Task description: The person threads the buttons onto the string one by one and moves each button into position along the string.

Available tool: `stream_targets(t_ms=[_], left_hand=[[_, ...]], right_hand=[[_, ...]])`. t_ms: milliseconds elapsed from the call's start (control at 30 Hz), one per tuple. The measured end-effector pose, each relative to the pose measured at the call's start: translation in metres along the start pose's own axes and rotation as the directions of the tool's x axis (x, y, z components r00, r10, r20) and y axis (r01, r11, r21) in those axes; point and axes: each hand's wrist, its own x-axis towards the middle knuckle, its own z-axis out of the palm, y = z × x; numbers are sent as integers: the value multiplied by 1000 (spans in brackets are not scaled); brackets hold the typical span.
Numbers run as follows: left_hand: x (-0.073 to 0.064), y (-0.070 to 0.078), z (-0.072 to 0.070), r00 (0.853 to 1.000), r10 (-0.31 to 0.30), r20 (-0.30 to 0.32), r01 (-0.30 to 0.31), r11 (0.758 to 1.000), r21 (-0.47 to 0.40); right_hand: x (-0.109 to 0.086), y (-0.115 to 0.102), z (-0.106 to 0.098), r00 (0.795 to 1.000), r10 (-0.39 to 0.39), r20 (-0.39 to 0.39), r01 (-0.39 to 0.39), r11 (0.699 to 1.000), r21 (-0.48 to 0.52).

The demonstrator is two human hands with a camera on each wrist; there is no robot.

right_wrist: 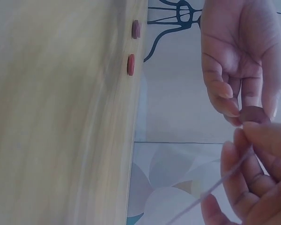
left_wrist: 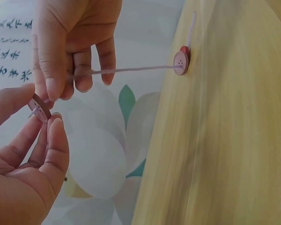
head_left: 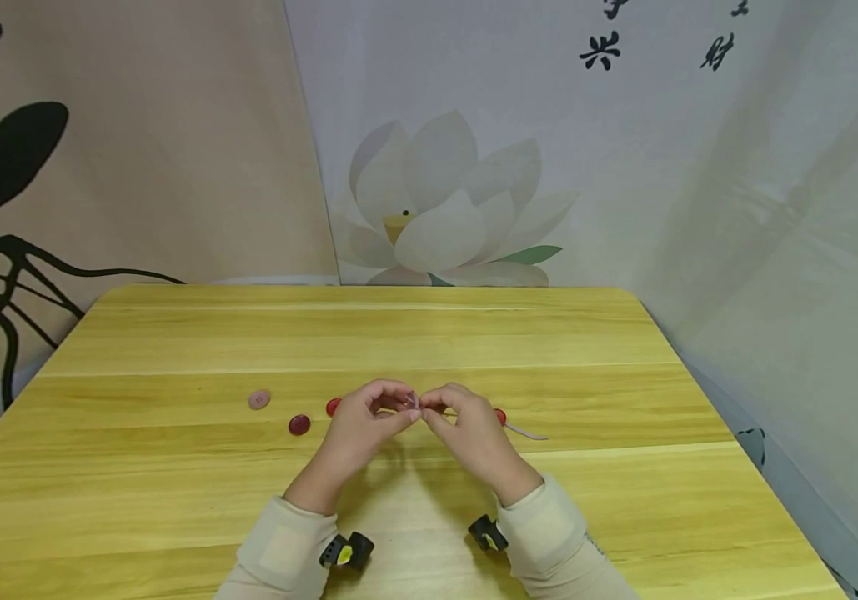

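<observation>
Between thumb and fingertips my left hand [head_left: 364, 421] pinches a pinkish-brown button [left_wrist: 41, 108], held up above the table. A short pale end of string pokes out from the face of that button. Close against its other side, my right hand [head_left: 474, 429] pinches the pale string [left_wrist: 136, 69] with thumb and forefinger. From there the string runs to a pink button [left_wrist: 181, 63] on the table, a red button [head_left: 499, 416] right behind it. Beyond them the string's tail [head_left: 526, 432] lies on the wood. Fingertips partly hide the held button.
Left of the hands on the wooden table [head_left: 173, 500] lie a pink button [head_left: 259, 399], a dark red button [head_left: 299, 425] and a red button [head_left: 333, 407] partly covered by the left hand. A printed cloth backdrop [head_left: 624, 183] stands behind the table's far edge.
</observation>
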Motion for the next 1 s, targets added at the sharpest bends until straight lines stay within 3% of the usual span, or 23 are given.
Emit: stream_targets(t_ms=[500, 1000], left_hand=[[-1, 2, 2, 1000, 1, 23, 0, 999, -42], [-1, 1, 3, 1000, 12, 20, -11, 999, -51]], right_hand=[[1, 0, -1, 998, 63, -17, -62, 998, 14], [1, -1, 0, 998, 31, -46, -31, 1000, -1]])
